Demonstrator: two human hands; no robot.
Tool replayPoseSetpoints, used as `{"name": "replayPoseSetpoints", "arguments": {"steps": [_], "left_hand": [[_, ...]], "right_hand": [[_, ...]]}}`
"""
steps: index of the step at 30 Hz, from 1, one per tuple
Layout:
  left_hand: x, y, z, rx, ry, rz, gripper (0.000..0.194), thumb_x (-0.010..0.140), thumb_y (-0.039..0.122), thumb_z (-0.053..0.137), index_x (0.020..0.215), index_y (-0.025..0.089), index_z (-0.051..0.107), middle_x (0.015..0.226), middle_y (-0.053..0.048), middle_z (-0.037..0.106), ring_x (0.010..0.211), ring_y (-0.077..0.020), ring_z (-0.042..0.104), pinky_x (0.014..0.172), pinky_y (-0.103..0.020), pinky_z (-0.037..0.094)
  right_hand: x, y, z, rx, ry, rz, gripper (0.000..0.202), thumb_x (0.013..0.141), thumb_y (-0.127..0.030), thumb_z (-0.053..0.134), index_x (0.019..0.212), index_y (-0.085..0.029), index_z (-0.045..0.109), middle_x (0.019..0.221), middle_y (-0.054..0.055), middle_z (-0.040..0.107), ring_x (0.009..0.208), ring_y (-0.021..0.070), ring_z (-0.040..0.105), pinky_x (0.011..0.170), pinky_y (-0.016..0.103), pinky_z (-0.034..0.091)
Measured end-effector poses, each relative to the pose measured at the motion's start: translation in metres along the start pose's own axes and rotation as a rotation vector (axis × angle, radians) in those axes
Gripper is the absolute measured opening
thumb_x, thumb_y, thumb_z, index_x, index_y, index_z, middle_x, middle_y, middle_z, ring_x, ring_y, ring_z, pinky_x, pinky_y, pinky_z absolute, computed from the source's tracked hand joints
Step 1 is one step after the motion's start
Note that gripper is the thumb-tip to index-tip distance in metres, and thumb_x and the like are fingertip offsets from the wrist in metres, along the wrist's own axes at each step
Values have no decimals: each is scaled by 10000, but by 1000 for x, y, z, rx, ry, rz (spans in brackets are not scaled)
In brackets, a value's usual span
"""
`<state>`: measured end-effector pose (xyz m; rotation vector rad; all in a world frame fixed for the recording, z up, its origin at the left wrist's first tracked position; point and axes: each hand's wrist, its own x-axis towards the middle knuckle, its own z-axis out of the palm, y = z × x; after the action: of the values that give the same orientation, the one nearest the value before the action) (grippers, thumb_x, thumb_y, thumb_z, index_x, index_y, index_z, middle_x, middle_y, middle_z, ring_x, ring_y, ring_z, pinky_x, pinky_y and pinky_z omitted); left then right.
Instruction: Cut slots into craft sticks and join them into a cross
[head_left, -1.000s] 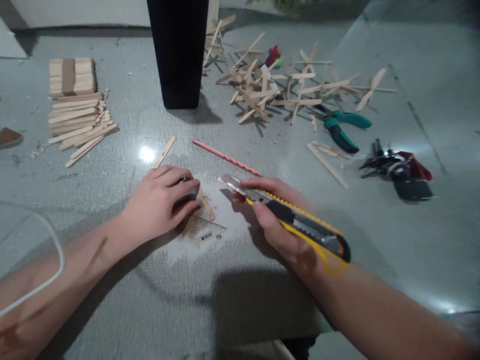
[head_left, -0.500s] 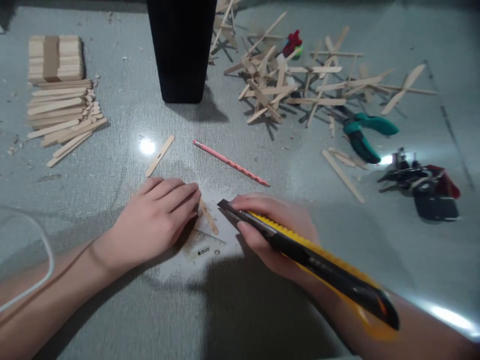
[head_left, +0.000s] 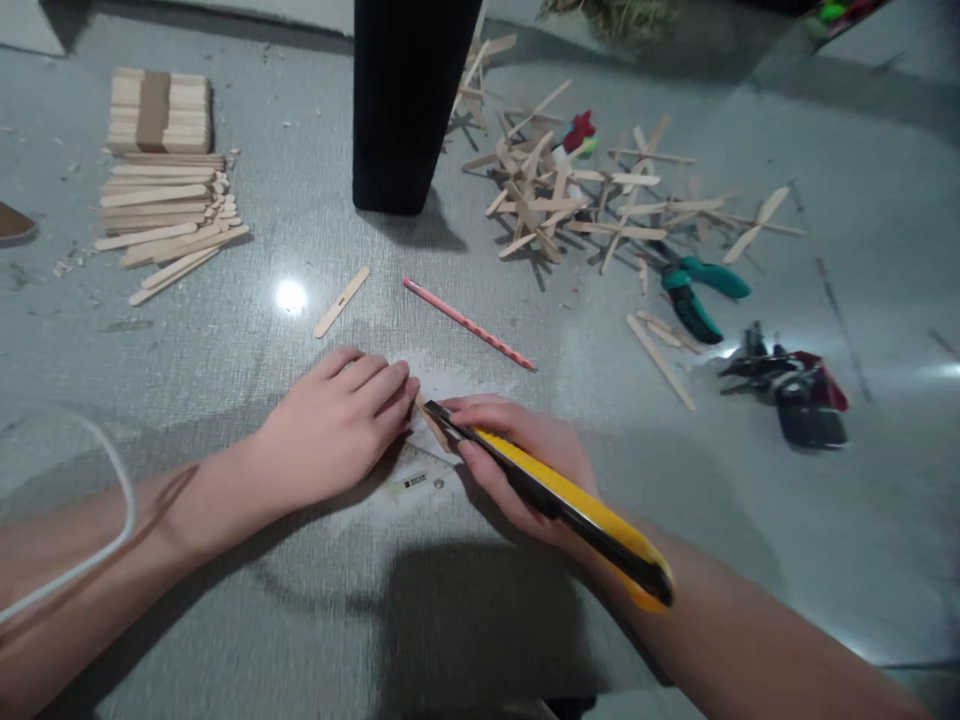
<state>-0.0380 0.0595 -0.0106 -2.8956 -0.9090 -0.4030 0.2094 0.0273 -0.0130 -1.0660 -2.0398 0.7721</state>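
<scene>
My right hand (head_left: 517,460) is closed around a yellow and black utility knife (head_left: 570,505). Its blade tip lies at a wooden craft stick (head_left: 435,425) on a pale mat or sheet (head_left: 457,376). With fingers bent and pressed down, my left hand (head_left: 341,425) holds the far end of that stick, which its fingers hide. Beyond my left hand lies another craft stick (head_left: 342,302) with a small dark slot in its middle. A pink pencil (head_left: 471,324) rests beyond both hands.
At the back left are a banded bundle of craft sticks (head_left: 191,110) and a loose pile (head_left: 165,215). A tall black object (head_left: 405,110) stands at the back. Crossed stick pieces (head_left: 540,190), green-handled pliers (head_left: 694,300) and black clips (head_left: 757,360) lie rightward. A white cable (head_left: 124,480) crosses my left forearm.
My right hand has brought the knife left, so its blade now meets the stick by my left fingers. The camera view has shifted, showing more of the table's back.
</scene>
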Motion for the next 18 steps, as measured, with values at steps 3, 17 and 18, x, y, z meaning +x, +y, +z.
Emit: {"name": "replayPoseSetpoints", "arguments": {"steps": [3,17,18], "left_hand": [[0,0,1,5,-2,-1,297,1109,237,496,1139,105,760,1198,-143,781,1028,-287,716,887,-446,549],[-1,0,5,-10,22,7,314,1110,225,486,1142,94,769,1210,-137,789,1053,-292,716,875,-441,544],[-1,0,5,-6,21,7,312,1109,221,486,1150,92,767,1214,-137,789,1054,-291,717,878,-439,546]], "right_hand": [[0,1,1,-28,-4,-24,234,967,-149,651,1145,-297,684,1100,37,845,1037,245,829,907,403,682],[4,0,2,-77,-25,-61,254,959,-112,641,1129,-295,685,1109,51,848,1018,250,841,911,427,703],[5,-1,2,-82,-23,-61,256,955,-107,643,1123,-294,688,1105,51,849,1009,252,842,902,430,707]]}}
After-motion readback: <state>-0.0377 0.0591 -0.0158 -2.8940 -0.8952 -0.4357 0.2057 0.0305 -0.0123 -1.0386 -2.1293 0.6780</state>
